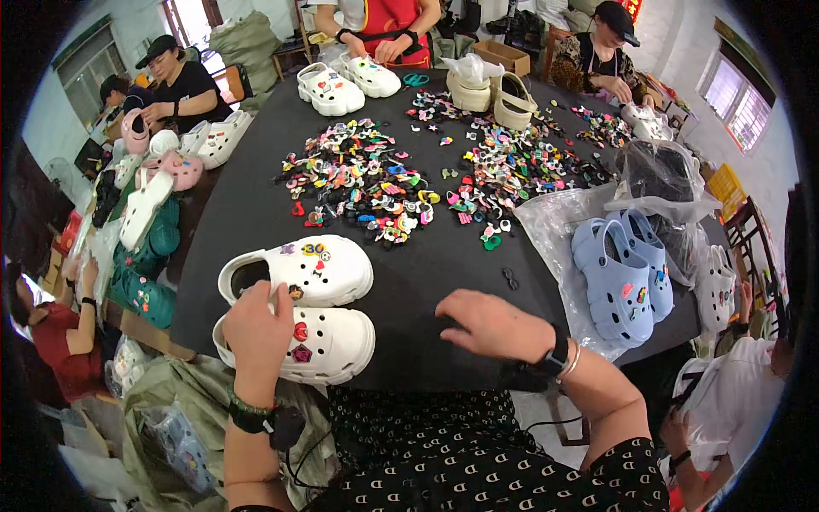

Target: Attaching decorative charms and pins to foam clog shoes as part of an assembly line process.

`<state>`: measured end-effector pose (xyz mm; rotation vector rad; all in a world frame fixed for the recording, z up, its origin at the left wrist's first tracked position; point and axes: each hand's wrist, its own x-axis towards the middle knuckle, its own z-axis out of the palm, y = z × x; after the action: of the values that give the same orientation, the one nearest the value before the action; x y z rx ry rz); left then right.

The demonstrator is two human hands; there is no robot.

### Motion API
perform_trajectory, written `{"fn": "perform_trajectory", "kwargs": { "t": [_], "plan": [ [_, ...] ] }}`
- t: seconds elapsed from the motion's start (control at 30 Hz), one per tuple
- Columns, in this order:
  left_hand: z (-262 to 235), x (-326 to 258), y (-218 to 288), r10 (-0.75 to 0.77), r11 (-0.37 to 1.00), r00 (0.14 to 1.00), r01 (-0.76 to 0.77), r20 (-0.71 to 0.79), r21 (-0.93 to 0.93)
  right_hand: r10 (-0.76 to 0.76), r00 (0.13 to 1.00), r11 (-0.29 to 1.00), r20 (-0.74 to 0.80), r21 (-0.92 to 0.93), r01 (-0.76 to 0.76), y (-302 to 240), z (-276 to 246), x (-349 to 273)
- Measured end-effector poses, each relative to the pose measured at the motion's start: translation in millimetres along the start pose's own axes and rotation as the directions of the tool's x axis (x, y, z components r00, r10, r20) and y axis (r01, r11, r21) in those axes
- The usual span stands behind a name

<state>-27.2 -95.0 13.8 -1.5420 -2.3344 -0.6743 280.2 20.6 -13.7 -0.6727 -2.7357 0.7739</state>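
Two white clogs lie side by side in front of me, toes to the right. The far clog (341, 286) carries several charms on its top, and the near clog (341, 341) has a red one and a dark pink one. My left hand (258, 328) is over the near clog's opening, fingers bent together, its fingertips beside a small brown charm (295, 292) on the far clog. What those fingers hold, if anything, is hidden. Above the table to the right of the clogs, my right hand (499, 326) has loosely curved fingers, thumb apart, with nothing visible in it.
Piles of colourful charms (358, 179) spread over the black table (409, 282). Blue clogs (618, 282) rest on clear plastic (554, 222) at the right. A black charm (510, 278) lies alone. White clogs (331, 90) and beige ones (512, 102) stand farther back. Other people work around the table.
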Motion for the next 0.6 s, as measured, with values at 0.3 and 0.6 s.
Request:
{"fn": "perform_trajectory", "kwargs": {
  "t": [0.3, 0.6],
  "plan": [
    [28.5, 37.6, -28.6, -0.038, 0.862, 0.975, 0.143, 0.219, -0.487, 0.116, 0.993, 0.992, -0.014, -0.047, -0.116, 49.1, -22.8, 91.6],
    [48.5, 41.9, -46.1, -0.029, 0.85, 0.953, 0.183, 0.302, -0.494, 0.06, 0.983, 0.99, -0.171, -0.116, -0.08, 67.2, 11.5, 160.5]
  ]
}}
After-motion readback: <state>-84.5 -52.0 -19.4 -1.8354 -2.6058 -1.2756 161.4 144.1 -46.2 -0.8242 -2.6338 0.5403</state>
